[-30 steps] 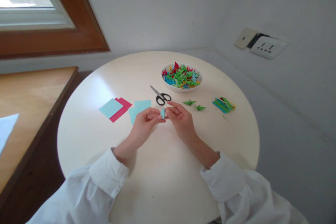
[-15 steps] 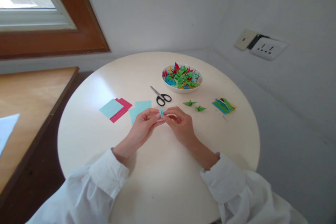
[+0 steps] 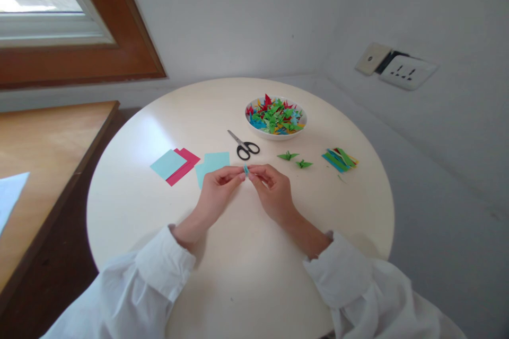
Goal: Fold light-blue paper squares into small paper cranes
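A: What is the head camera showing?

B: A person's two hands are meeting at the center of the frame, above a round white table [image 3: 246,286]. The left hand [image 3: 218,189] and the right hand [image 3: 274,193] are pinching a small folded light blue piece [image 3: 245,170] between them.

A: How firmly are they gripping?

B: Thumbs and fingertips are closing on the paper from both sides, leaving only a narrow sliver showing; how hard they are pressing, one cannot tell.

A: How far along is the folding?

B: Apparently partway. The piece is carrying folds, but the fingers are hiding too much to count those remaining. Two green paper cranes [image 3: 288,156], seemingly finished, are lying right of center, while a white bowl [image 3: 274,137] in the upper center is holding a multicolored heap of folded pieces [image 3: 273,115].

A: And what is lying unfolded?

B: Left of center, a light blue square [image 3: 168,164] is overlapping pink sheets [image 3: 193,157]. More light blue sheets [image 3: 214,160] are lying flat, partly hidden by the left hand. Black-handled scissors [image 3: 243,147] are resting just beyond the hands; colored strips [image 3: 340,159] are lying center right.
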The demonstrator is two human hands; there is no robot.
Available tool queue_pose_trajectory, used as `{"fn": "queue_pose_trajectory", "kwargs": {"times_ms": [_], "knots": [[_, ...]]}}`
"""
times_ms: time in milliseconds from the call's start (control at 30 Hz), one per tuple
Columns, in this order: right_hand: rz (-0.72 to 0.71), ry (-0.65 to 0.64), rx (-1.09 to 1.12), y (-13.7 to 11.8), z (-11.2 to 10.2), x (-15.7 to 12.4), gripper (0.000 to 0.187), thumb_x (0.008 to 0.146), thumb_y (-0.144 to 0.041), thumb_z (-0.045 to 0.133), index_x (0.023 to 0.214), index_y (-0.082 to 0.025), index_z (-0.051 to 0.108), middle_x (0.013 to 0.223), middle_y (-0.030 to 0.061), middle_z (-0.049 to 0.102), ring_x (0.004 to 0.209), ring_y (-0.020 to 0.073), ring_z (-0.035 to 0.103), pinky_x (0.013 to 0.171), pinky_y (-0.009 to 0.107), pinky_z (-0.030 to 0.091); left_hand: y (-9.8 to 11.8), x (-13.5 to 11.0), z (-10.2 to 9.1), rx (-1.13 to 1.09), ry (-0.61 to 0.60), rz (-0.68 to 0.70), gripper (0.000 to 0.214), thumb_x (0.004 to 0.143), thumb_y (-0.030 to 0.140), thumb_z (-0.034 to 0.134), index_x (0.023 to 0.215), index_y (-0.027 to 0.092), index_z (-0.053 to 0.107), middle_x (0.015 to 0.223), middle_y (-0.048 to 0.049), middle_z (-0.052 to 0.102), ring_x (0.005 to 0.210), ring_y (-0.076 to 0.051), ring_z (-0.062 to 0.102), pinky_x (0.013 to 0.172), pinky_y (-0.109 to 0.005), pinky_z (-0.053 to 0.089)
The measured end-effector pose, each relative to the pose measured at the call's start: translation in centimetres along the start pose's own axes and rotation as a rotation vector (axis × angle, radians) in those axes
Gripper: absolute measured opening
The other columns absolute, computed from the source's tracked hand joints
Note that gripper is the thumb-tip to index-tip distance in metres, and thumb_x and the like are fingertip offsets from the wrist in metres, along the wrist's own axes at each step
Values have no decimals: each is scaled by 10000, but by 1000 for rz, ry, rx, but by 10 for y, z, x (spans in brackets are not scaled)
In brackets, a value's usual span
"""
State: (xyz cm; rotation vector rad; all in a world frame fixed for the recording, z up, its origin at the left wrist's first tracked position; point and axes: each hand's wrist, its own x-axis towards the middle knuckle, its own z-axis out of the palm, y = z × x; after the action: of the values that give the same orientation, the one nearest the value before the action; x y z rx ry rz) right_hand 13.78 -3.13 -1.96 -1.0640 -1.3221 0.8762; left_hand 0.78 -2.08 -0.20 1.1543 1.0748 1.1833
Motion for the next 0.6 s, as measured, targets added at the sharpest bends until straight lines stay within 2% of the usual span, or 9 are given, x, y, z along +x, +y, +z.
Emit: {"fn": "queue_pose_trajectory", "kwargs": {"times_ms": [200,600], "knots": [[11,-1,-27,-3,-1,-1,83,768,-233,582,791,-208,658,817,17,694,785,152,641,755,293,514,-5,0,0,89,68,80,141,606,228,734,723,152,713,699,-24,693,607,-114,570,581,-222,443],[-41,49,-62,-5,-1,1,60,766,-234,590,750,-203,639,796,19,657,777,149,611,694,280,519,-2,-1,2,79,82,61,177,621,216,718,783,150,687,671,-6,664,595,-107,562,578,-218,437]]}}
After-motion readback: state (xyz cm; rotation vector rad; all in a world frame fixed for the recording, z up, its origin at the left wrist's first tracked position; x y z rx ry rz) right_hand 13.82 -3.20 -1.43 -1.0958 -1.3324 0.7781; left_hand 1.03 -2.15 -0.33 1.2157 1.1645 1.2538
